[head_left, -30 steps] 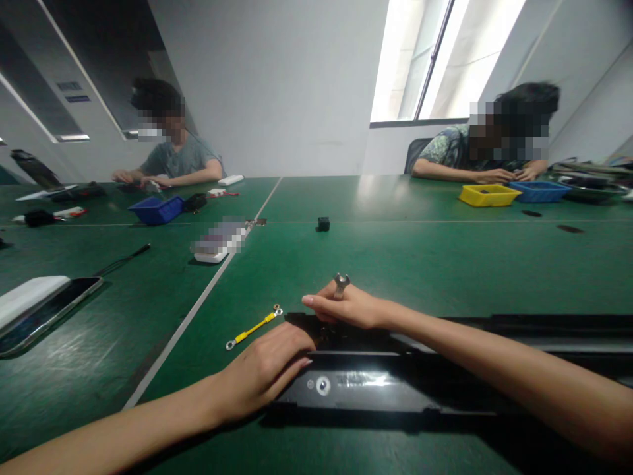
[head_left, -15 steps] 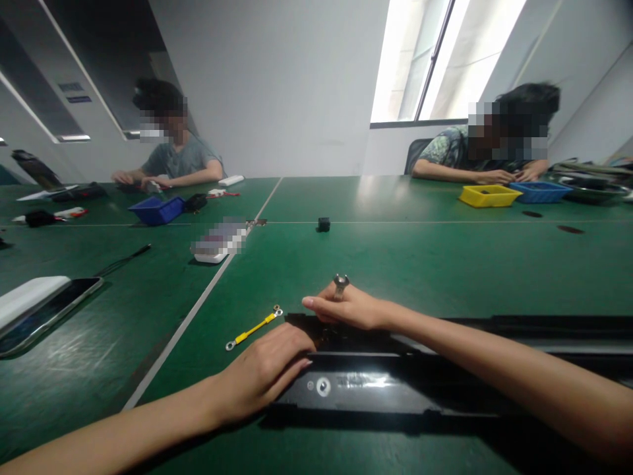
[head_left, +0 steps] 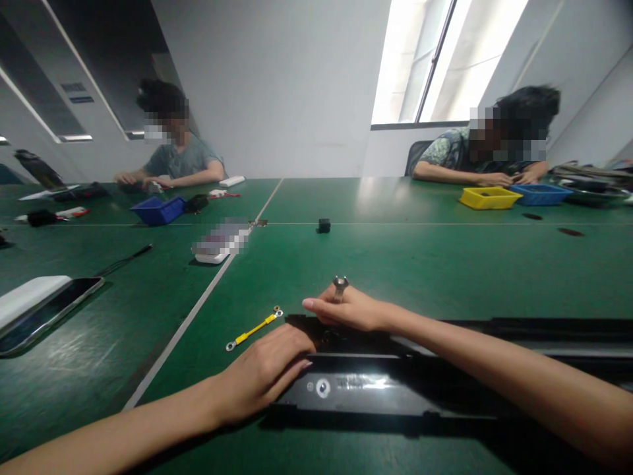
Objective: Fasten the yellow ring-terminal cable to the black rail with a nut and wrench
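A long black housing (head_left: 390, 384) lies across the front of the table, its left end between my hands. My left hand (head_left: 262, 363) is closed over that end, thumb along the near side and fingertips reaching inside, out of sight. Over the far side, my right hand (head_left: 356, 310) is closed around an open-ended wrench (head_left: 340, 284). One wrench jaw sticks up above the fist; its lower part is hidden. Just beyond my left hand, a short yellow cable with ring terminals (head_left: 254, 332) rests on the green table (head_left: 415, 264).
A small black block (head_left: 324, 225) stands farther back. To the left are a white device (head_left: 212, 254), a phone (head_left: 54, 310) and a blue bin (head_left: 158, 210). Two people sit across the table; a yellow bin (head_left: 489, 198) and another blue bin (head_left: 539, 193) stand near the right one.
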{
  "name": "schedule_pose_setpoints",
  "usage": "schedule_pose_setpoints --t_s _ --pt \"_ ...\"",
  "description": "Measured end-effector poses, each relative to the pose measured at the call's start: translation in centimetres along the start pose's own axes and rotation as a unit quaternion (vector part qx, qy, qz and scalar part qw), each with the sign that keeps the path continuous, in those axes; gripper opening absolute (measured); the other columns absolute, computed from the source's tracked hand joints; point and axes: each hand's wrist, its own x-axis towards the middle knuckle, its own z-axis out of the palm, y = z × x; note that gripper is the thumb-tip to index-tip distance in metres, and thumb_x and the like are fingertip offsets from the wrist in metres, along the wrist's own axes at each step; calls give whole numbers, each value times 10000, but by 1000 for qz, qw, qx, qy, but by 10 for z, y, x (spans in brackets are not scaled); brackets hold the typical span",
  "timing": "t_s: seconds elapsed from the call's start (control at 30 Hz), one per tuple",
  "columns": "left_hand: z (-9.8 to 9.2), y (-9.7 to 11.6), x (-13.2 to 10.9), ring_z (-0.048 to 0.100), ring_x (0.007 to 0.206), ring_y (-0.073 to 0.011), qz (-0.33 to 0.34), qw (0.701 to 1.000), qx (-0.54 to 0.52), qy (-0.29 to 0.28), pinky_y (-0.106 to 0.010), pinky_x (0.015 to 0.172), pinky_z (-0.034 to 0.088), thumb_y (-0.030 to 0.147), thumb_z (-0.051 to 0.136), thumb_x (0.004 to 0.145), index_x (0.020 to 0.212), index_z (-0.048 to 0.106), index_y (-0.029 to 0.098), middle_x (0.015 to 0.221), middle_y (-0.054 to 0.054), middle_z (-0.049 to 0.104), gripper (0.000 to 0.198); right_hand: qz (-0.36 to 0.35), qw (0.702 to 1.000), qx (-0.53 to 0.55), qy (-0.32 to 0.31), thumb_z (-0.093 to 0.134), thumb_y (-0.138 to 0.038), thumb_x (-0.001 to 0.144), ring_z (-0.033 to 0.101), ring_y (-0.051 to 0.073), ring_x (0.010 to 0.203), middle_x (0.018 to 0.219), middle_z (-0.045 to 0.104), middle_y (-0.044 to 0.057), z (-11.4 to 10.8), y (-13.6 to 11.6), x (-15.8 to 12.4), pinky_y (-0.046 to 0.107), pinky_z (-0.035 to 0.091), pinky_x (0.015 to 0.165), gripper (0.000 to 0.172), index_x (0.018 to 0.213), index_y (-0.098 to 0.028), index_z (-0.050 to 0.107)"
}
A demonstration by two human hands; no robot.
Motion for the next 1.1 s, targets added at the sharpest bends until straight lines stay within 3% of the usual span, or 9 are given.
schedule_pose_setpoints --t_s 0.7,1.1 --pt "1 -1 -1 521 977 -184 5 1000 1 3 -309 894 425 121 404 958 1078 496 158 1040 -79 575 156 9 1000 -7 -1 417 -561 897 255 58 433 469 326 -61 0 2 0 209 204 408 549 514 -167 394" --pt "1 0 0 533 966 -185 1 1000 7 0 -315 886 439 122 414 953 1075 501 159 1028 -76 581 154 -15 997 -78 0 358 -547 912 273 71 461 500 320 -50 0 0 2 215 230 435 533 531 -175 382"
